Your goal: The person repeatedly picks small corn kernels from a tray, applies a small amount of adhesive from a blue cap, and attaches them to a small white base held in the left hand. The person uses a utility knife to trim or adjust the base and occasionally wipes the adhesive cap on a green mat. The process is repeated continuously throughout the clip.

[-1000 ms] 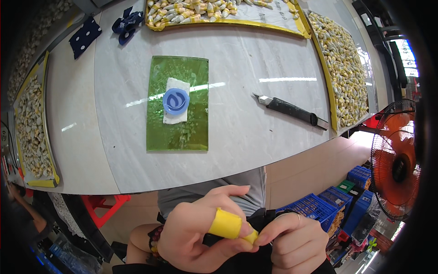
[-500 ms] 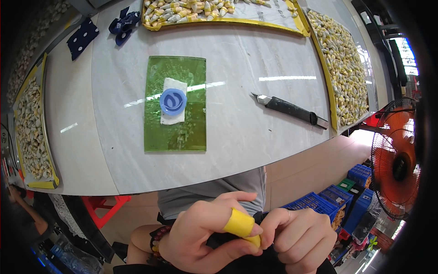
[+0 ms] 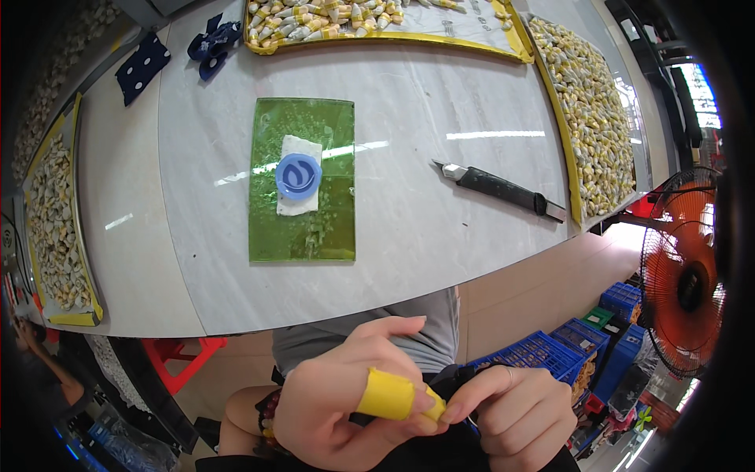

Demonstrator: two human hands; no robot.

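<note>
Both hands meet over my lap, in front of the table's near edge. A band of yellow tape is wrapped around one bent finger of my left hand. Its thumb presses toward a smaller yellow piece beside that finger, while another finger sticks out. My right hand is curled, with thumb and index finger pinched at the end of the smaller yellow piece. On the table, a blue round cap-like piece sits on a white pad over a green glass-like plate. A black-handled craft knife lies right of the plate.
Yellow-edged trays hold many small wrapped pieces at the back, the right and the left. Dark blue dotted cloths lie at the back left. A red stool, blue crates and an orange fan stand around the table.
My left hand has shifted slightly left and turned, its wrapped finger now lying more level. My right hand has stayed close by, its pinching fingertips moving a little left.
</note>
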